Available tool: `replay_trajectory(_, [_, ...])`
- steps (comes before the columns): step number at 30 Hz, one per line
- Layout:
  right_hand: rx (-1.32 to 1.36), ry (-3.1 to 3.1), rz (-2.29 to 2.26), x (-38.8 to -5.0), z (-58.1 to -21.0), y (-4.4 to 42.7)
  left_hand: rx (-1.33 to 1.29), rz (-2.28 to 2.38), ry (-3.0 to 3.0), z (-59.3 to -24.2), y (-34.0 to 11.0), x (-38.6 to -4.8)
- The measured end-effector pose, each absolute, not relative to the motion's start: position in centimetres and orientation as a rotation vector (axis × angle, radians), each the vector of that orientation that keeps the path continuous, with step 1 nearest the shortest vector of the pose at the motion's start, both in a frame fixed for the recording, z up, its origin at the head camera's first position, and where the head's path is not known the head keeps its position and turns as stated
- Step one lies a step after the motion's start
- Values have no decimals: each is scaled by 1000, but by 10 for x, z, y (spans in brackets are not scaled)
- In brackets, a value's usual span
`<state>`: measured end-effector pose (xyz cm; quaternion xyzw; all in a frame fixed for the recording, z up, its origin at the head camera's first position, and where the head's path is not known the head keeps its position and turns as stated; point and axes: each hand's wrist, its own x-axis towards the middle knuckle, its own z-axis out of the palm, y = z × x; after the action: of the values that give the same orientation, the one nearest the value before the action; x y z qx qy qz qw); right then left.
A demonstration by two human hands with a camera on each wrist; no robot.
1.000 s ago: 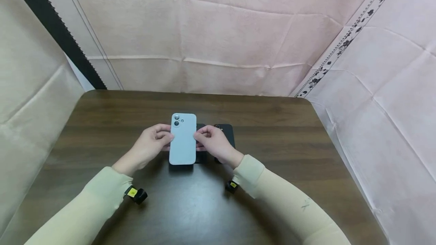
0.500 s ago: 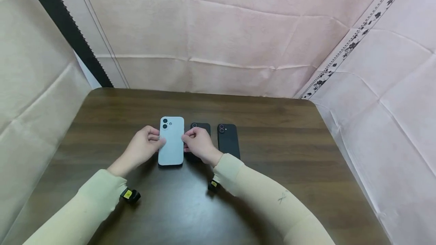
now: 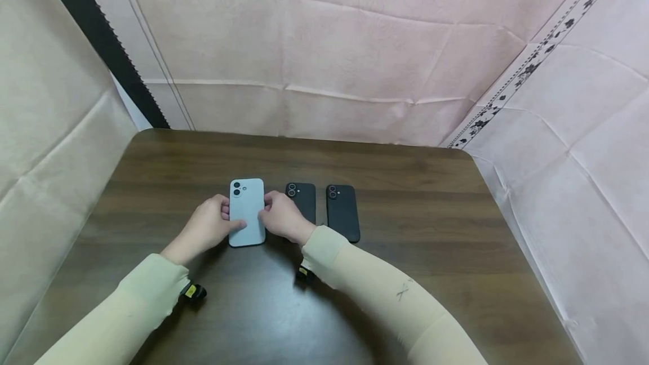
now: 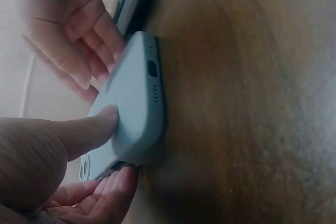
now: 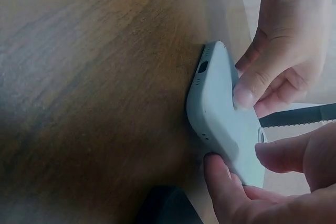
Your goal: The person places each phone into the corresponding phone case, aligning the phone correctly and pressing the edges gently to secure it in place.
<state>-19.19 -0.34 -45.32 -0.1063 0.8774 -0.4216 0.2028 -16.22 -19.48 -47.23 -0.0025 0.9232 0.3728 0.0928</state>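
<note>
A light blue phone (image 3: 247,213), camera side up, lies on or just above the wooden table (image 3: 405,275). My left hand (image 3: 205,224) holds its left edge, with the thumb on the back and the fingers along the side. At the opposite edge is my right hand (image 3: 284,216); its fingertips touch the side, while its thumb stands off the back in the left wrist view. A charging port shows on the phone's bottom end (image 4: 153,69). Right of it lie two black phones: the nearer black phone (image 3: 304,199), partly behind my right hand, and the farther black phone (image 3: 342,213).
Pale cloth walls (image 3: 355,61) stand behind the table and on both sides. A black strip (image 3: 101,38) runs down the back left corner, a flower-patterned band (image 3: 532,66) down the back right. Small black cameras hang under both wrists, such as the left wrist camera (image 3: 194,292).
Both hands have brought the blue phone left and down to the table, away from the black phones, which now show more fully. The right thumb has come away from the phone's back.
</note>
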Motion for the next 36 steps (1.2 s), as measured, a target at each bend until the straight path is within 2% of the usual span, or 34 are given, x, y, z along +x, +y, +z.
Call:
replay_trajectory(20, [-357, 2691, -703, -202, -452, -21, 87, 1070, 2741, -482, -201, -167])
replay_trajectory(36, [-320, 2660, -778, -205, -452, -21, 104, 1043, 2736, -480, -199, -172])
